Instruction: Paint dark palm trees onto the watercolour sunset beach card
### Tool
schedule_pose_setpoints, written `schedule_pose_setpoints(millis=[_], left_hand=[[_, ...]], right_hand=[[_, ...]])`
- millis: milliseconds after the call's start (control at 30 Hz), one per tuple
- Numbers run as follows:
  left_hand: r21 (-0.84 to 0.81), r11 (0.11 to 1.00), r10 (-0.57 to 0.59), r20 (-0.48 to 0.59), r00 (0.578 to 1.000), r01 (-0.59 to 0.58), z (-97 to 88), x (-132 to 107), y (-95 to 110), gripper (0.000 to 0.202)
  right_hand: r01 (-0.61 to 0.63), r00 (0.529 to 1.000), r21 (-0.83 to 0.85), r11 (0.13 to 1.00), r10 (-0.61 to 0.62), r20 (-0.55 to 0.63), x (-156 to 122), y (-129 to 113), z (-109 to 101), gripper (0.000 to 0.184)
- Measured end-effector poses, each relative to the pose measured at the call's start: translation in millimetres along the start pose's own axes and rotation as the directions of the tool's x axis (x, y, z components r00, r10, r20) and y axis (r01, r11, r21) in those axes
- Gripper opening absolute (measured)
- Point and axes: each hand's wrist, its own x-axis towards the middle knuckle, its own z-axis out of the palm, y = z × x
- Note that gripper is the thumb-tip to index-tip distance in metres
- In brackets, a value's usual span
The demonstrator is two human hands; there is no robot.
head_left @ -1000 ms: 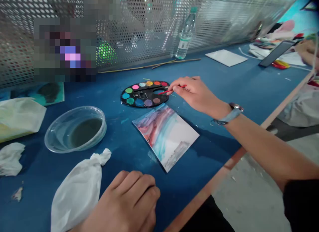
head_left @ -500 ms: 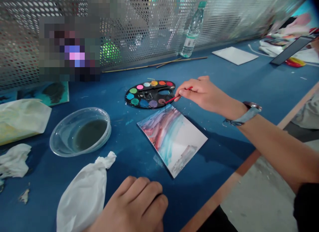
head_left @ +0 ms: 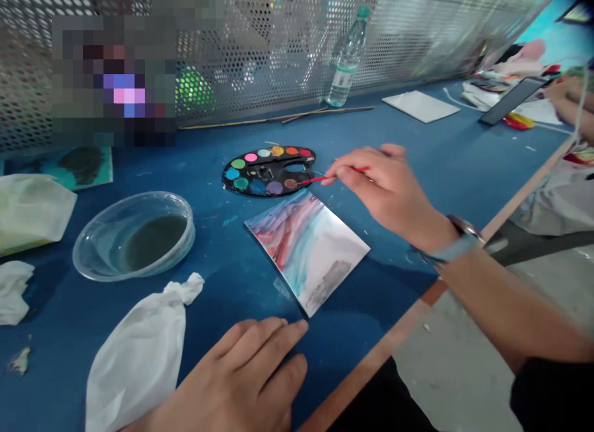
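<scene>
My right hand [head_left: 385, 187] pinches a thin red paintbrush [head_left: 320, 179], its tip touching a paint pan near the right end of the black oval palette [head_left: 268, 170]. A small painted card [head_left: 306, 245] with red, blue and grey streaks lies just in front of the palette. My left hand [head_left: 236, 382] rests flat on the blue table [head_left: 223, 283], fingers stretched towards the card's near corner and holding nothing. A crumpled white tissue [head_left: 134, 358] lies beside it.
A clear bowl of murky water [head_left: 134, 235] stands at the left. More tissues [head_left: 28, 212] and a dark painting [head_left: 78, 166] lie at far left. A water bottle [head_left: 346, 57], thin sticks [head_left: 278, 118] and a white sheet [head_left: 420, 106] sit by the perforated metal screen. Another person's hand [head_left: 573, 104] is at far right.
My left hand's fingers have uncurled and stretched out flat towards the card. My right hand has shifted a little to the right, the brush tip staying at the palette's right end.
</scene>
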Motion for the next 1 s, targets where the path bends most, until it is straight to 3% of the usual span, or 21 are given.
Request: schedule_pose_setpoints(millis=[67, 167, 233, 300, 400, 533, 633, 800, 900, 1000], left_hand=[[0.02, 1.0, 0.005, 0.019, 1.0, -0.005, -1.4, -0.5, 3.3, 0.042], [0.046, 0.999, 0.014, 0.039, 0.999, -0.016, -3.0, 0.7, 6.7, 0.042], [0.057, 0.998, 0.026, 0.054, 0.998, -0.029, -3.1, 2.0, 6.7, 0.044], [0.064, 0.997, 0.038, 0.063, 0.997, -0.042, -2.0, 2.6, 5.5, 0.045], [0.06, 0.997, 0.054, 0.031, 0.998, -0.056, 1.2, 2.2, 3.6, 0.047], [0.038, 0.999, 0.029, 0.067, 0.997, -0.032, 1.4, 1.9, 3.6, 0.042], [0.043, 0.998, 0.043, 0.087, 0.995, -0.047, -1.9, 2.0, 3.9, 0.04], [0.041, 0.997, 0.056, 0.065, 0.996, -0.059, -1.9, 2.6, 3.4, 0.037], [0.042, 0.997, 0.058, 0.051, 0.997, -0.06, -0.3, 2.9, 2.6, 0.038], [0.035, 0.997, 0.068, 0.045, 0.997, -0.069, 0.1, 1.8, 2.2, 0.041]], right_hand=[[0.036, 0.998, 0.006, 0.999, -0.036, -0.059, -36.3, -17.3, -15.4, 0.027], [0.147, 0.988, 0.027, 0.989, -0.148, 0.045, -96.1, -38.2, -29.7, 0.024], [0.181, 0.981, -0.013, 0.983, -0.18, 0.074, -126.4, -47.0, -30.4, 0.028], [0.186, 0.982, -0.075, 0.98, -0.184, 0.03, -144.7, -53.2, -25.9, 0.031], [0.137, 0.99, -0.119, 0.983, -0.141, -0.024, -157.1, -61.4, -16.2, 0.033], [0.063, 0.997, -0.013, 0.998, -0.063, -0.047, -164.2, -71.1, -9.1, 0.034], [0.01, 0.994, -0.094, 0.995, -0.02, -0.105, -164.0, -75.8, -7.7, 0.033], [0.009, 0.995, -0.051, 0.999, -0.015, -0.103, -160.4, -81.9, -5.1, 0.033], [0.014, 0.992, -0.123, 0.992, -0.029, -0.12, -162.3, -82.1, -3.8, 0.03], [0.008, 0.992, -0.062, 0.998, -0.015, -0.127, -166.3, -82.3, -4.1, 0.034]])
